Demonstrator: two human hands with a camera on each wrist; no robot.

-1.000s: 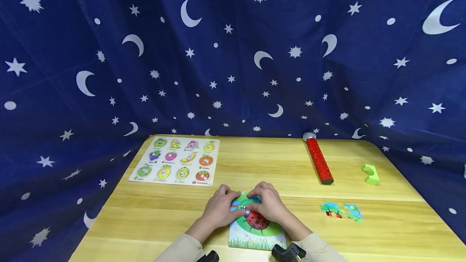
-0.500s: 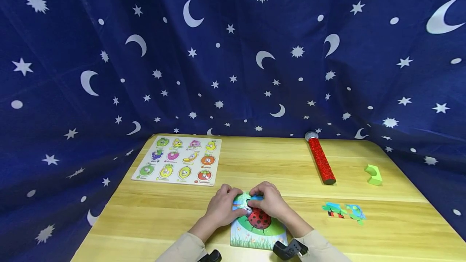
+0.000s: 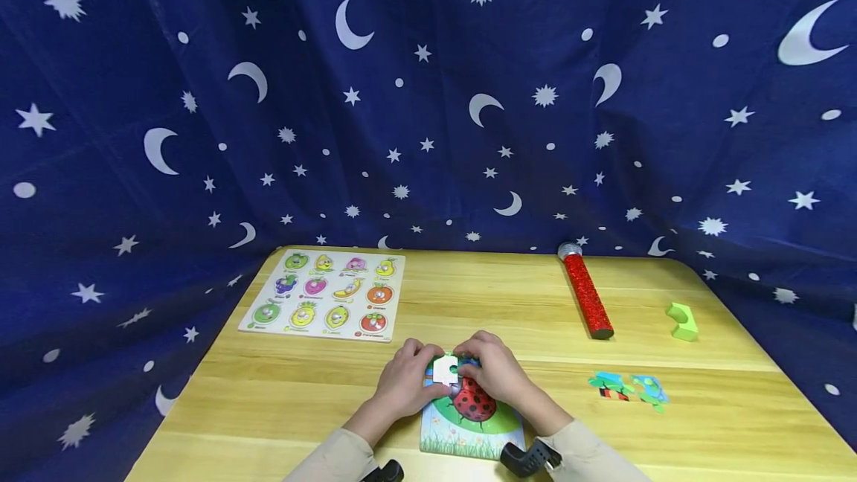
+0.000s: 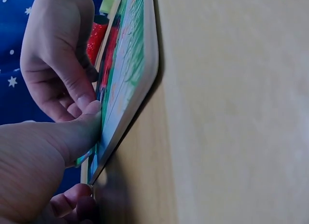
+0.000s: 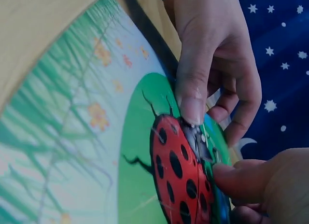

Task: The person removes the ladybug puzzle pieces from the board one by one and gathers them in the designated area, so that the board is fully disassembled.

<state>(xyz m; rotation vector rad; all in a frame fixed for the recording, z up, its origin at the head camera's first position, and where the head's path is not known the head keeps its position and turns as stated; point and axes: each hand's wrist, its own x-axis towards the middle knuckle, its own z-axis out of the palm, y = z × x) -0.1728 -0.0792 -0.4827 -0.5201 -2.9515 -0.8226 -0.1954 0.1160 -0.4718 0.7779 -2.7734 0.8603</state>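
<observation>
A ladybug jigsaw puzzle lies in its flat board at the table's near middle. Over its upper left part is a puzzle piece, gleaming white in the head view. My left hand pinches this piece from the left, thumb low by the ladybug's head and fingers at the far edge. From the right, my right hand grips near the same piece with curled thumb and fingers. In the right wrist view the left thumb presses by the ladybug's head. The hands largely hide the piece in both wrist views.
Several loose puzzle pieces lie to the right. Farther back are a red glittery microphone and a green block. A fruit peg board lies at the back left. A blue starry curtain hangs behind the table.
The piece between the hands has turned from coloured to bright white in the head view, as though tilted into the light. Both hands have stayed in nearly the same place.
</observation>
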